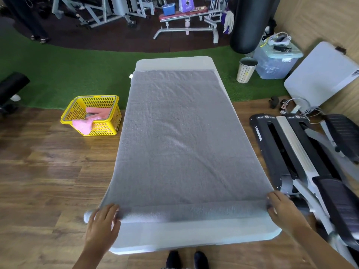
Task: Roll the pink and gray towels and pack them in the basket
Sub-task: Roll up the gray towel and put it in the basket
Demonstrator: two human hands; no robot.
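Note:
A gray towel (pixel 178 136) lies spread flat over a white table (pixel 194 237), covering most of its length. Its near edge is turned over into a low roll (pixel 194 212) running across the table. My left hand (pixel 103 224) grips the left end of that roll, fingers curled over it. At the right end, my right hand (pixel 279 208) holds the roll in the same way. A yellow basket (pixel 104 129) stands on the floor to the left of the table. A pink towel (pixel 91 119) lies in it, loosely bunched, with one corner hanging over the front rim.
A black and grey exercise machine (pixel 303 152) lies close along the table's right side. A striped bin (pixel 246 69), a clear storage box (pixel 275 61) and a black punching bag (pixel 250 24) stand beyond the far right corner. Wooden floor lies left of the table.

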